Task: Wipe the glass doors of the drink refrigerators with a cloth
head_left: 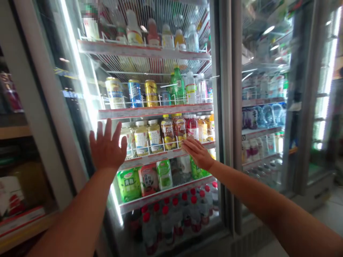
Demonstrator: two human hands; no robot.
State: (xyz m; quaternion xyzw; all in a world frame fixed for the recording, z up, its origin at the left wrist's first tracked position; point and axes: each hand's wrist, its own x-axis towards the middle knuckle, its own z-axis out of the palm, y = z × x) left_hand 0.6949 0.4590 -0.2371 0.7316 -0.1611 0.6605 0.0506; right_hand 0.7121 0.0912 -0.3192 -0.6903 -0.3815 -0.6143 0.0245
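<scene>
My left hand (107, 148) is raised with fingers spread, flat against the glass door (80, 107) of a drinks fridge. My right hand (197, 151) lies open, palm down, at the edge of the third shelf (160, 156), beside bottled drinks (167, 132) with yellow and red labels. Neither hand holds anything. Cans (135, 93) stand on the shelf above, green and pink pouches (148, 178) on the shelf below, and red-capped bottles (171, 217) fill the bottom.
A second fridge (264, 107) with a shut glass door stands to the right, holding bottles. Its grey frame (227, 117) separates the two. Wooden shelving (16, 171) with goods is at the left. Pale floor shows at the lower right.
</scene>
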